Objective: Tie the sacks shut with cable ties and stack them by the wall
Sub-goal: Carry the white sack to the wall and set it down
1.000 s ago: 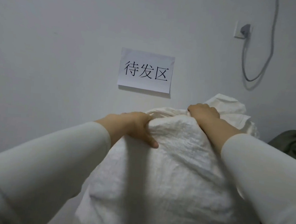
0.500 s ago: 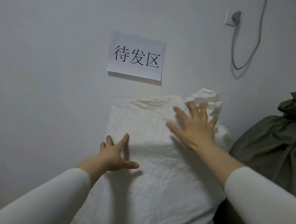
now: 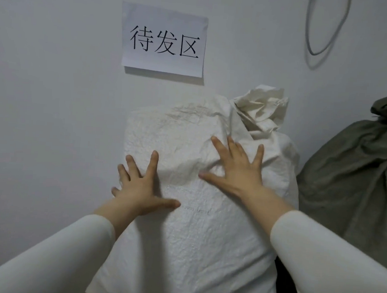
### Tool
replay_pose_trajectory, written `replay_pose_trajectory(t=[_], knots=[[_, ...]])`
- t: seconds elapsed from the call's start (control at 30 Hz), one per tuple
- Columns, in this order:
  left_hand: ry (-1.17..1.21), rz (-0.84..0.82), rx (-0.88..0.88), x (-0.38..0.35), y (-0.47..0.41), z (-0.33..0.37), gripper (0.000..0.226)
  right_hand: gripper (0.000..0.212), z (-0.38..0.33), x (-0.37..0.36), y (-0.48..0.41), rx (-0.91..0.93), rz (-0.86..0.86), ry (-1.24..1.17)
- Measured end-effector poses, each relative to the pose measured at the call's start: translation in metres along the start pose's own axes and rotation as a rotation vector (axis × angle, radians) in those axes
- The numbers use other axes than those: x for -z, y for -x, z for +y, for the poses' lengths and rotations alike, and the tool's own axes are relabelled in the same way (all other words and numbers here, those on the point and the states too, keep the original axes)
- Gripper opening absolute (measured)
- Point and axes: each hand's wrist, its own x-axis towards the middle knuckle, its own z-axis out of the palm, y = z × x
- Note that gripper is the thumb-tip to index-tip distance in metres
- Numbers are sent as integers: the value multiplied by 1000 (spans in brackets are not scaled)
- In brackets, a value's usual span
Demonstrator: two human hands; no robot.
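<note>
A full white woven sack (image 3: 188,242) stands upright against the white wall (image 3: 48,113). Its gathered, crumpled neck (image 3: 262,107) sticks up at the top right; no cable tie shows from here. My left hand (image 3: 140,188) lies flat on the sack's left side with fingers spread. My right hand (image 3: 234,167) presses flat on the upper front, fingers spread, just below the neck. Neither hand holds anything.
A paper sign (image 3: 164,40) with printed characters is stuck on the wall above the sack. A dark green-grey sack (image 3: 355,176) with a bunched top stands close on the right. A grey cable (image 3: 319,29) loops down the wall at top right.
Both hands let go of the sack's top and now rest flat and spread on its front. The sack stands lower in view, against the wall under the sign.
</note>
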Motion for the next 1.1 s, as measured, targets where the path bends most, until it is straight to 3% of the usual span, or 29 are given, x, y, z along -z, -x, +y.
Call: replay_pose_trajectory(t=[0.23,0.37,0.5,0.6,0.77,0.93,1.1], knots=[[-83,37,22,-8,5,23,122,84,22,-7,2,-9,-20,-104],[-190,91,-109,-7,13,42,110,82,31,0,18,-65,-1,-89],[-184,54,-238,-11,15,64,99,62,29,3,20,64,-30,-1],[-158,-44,-238,-17,13,66,100,61,31,-13,24,63,-112,47],[-182,-42,-142,-14,26,74,97,67,28,-10,22,78,-167,-3],[-194,-36,-123,-39,73,70,94,65,34,-15,80,153,11,-45],[-133,-152,-131,-75,133,79,94,64,51,-19,164,90,-156,-23]])
